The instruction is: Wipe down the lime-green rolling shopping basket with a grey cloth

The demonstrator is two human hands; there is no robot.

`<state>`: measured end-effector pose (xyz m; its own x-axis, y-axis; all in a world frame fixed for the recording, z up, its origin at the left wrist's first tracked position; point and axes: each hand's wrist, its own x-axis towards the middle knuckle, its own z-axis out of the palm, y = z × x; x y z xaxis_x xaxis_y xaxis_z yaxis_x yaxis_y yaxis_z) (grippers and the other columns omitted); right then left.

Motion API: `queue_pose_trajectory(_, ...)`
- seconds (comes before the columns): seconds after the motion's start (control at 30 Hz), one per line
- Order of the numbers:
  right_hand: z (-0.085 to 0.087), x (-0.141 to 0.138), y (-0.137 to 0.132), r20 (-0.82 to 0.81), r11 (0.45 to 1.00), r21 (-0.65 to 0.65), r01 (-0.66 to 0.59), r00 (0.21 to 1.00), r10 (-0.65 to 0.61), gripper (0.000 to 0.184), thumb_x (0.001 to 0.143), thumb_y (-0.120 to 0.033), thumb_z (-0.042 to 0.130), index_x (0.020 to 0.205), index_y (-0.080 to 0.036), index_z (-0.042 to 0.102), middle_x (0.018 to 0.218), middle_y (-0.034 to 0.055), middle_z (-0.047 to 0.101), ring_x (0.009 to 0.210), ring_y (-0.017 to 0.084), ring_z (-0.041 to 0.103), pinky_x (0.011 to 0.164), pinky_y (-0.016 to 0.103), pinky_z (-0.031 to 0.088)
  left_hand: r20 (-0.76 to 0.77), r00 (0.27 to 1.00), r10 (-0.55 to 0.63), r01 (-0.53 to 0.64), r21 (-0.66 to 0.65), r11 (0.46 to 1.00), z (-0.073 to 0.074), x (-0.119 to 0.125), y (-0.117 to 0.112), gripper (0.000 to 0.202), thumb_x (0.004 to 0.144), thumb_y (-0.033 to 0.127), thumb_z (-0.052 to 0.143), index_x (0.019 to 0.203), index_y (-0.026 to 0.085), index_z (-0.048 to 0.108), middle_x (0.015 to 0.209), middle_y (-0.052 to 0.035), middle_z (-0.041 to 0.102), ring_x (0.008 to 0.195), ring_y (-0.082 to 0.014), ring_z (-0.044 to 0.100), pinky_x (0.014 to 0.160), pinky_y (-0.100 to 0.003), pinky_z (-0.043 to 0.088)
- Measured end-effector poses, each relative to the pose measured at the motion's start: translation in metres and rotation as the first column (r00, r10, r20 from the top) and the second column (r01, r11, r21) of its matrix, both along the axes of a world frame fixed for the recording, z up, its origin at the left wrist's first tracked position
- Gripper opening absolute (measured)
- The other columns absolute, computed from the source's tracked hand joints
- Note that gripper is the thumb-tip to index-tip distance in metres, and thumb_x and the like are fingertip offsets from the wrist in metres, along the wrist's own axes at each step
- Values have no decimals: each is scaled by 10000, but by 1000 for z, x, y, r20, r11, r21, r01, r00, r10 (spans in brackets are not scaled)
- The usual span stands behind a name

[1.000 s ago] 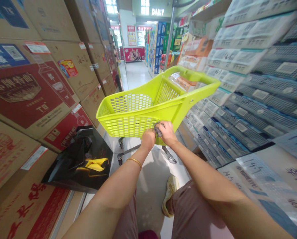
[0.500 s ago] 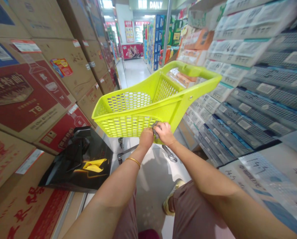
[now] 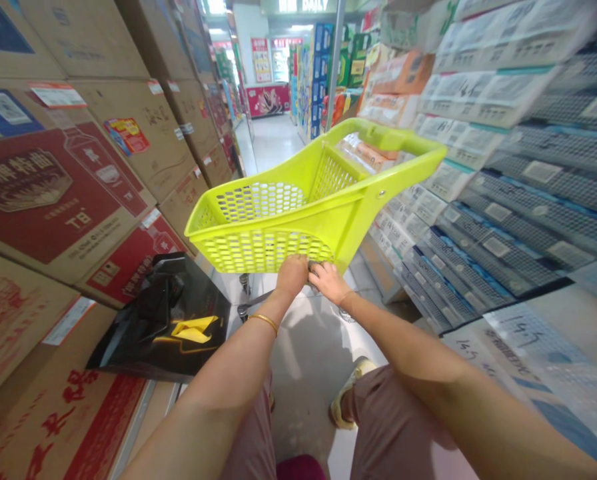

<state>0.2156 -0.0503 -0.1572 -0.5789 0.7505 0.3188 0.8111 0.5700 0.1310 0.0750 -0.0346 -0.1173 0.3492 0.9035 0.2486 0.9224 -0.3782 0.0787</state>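
A lime-green plastic shopping cart (image 3: 298, 220) stands tilted in the aisle just ahead of me, its basket empty. My left hand (image 3: 291, 275) and my right hand (image 3: 328, 281) sit side by side at the basket's near lower edge, both closed round a grey handle (image 3: 312, 270) that is mostly hidden between them. A gold bangle (image 3: 265, 321) circles my left wrist. The cart's metal frame and wheels (image 3: 243, 308) show below the basket.
Stacked cardboard cartons (image 3: 78, 180) wall the left side, with a black box (image 3: 168, 327) leaning low against them. Shelves of packaged goods (image 3: 503, 187) line the right. The white-tiled aisle floor (image 3: 271, 143) runs ahead to a red display. My shoe (image 3: 348, 393) is on the floor.
The cart has rolled a little forward and left along the aisle. My hands stayed together at its near edge, and my foot stepped forward.
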Motion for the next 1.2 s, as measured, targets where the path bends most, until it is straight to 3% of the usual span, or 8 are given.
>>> queue_pose_trajectory(0.13,-1,-4,-1,6,1000,-3,2,1000,-2,216,921,-245,445,1037,-245,627,1093,83,582,916,214,427,749,340,348,22,1000,-3,2,30,1000,-2,-1,0,339,965,213,308,950,81,621,906,-153,647,925,-218,596,834,-327,444)
queue_pose_trajectory(0.37,35,5,6,-136,990,113,81,989,-65,273,930,-245,402,1093,-252,621,1127,81,572,930,224,391,795,351,316,-14,1000,14,-14,-6,1000,3,-1,-3,243,903,99,380,973,81,612,952,-132,656,934,-205,590,831,-293,439)
queue_pose_trajectory(0.5,45,11,8,-254,970,189,155,962,-104,305,929,-248,396,1154,-267,601,1152,88,543,959,229,371,831,363,309,0,999,52,-52,-10,999,6,3,-5,304,936,184,343,945,83,629,938,-149,661,906,-214,607,804,-310,453)
queue_pose_trajectory(0.8,27,4,3,-98,994,41,102,990,-98,272,932,-256,417,1107,-264,625,1125,81,576,948,220,399,796,335,319,-26,998,56,-57,-46,997,12,6,-7,248,851,125,422,938,82,651,944,-147,666,915,-214,609,819,-303,457)
queue_pose_trajectory(1.0,13,4,-3,12,995,-35,89,996,-88,290,945,-253,380,1142,-254,593,1159,90,557,958,223,417,780,334,325,16,998,62,-61,-8,998,9,6,-7,348,933,185,321,933,64,647,930,-170,662,881,-227,606,781,-323,440)
queue_pose_trajectory(1.2,-6,4,-8,93,996,-84,-5,996,13,254,941,-259,397,1087,-247,604,1122,83,564,948,215,425,773,334,337,-54,998,41,-40,22,999,9,7,-9,402,958,217,276,960,52,643,927,-184,658,894,-239,606,764,-329,427)
